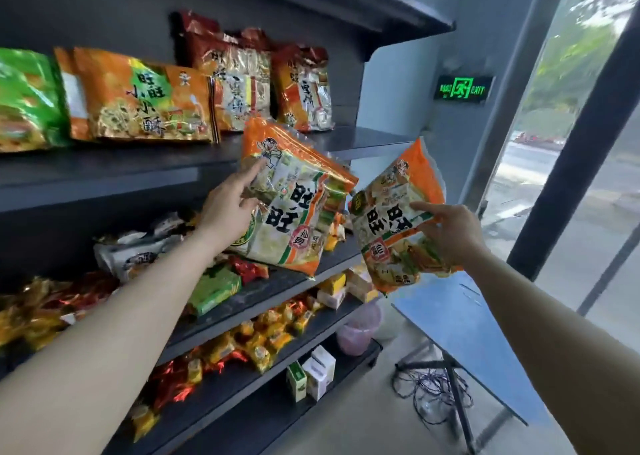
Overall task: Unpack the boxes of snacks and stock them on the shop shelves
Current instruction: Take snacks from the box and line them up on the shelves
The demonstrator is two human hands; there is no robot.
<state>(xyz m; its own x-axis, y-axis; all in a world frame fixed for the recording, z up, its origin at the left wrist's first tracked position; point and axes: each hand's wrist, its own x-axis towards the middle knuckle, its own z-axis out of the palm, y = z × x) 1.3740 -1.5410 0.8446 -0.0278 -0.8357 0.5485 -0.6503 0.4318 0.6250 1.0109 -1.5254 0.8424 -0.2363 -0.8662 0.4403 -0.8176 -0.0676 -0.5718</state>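
Snack bags (pixel 301 219) (pixel 391 212) partly behind hands (pixel 225 208) (pixel 450 232)

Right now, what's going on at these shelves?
A person is stocking grey shop shelves. The left hand holds an orange snack bag up in front of the shelves, its top near the upper shelf edge. The right hand holds a second orange bag further right, off the shelves. Bigger bags already stand on the upper shelf; small packets fill the lower ones.
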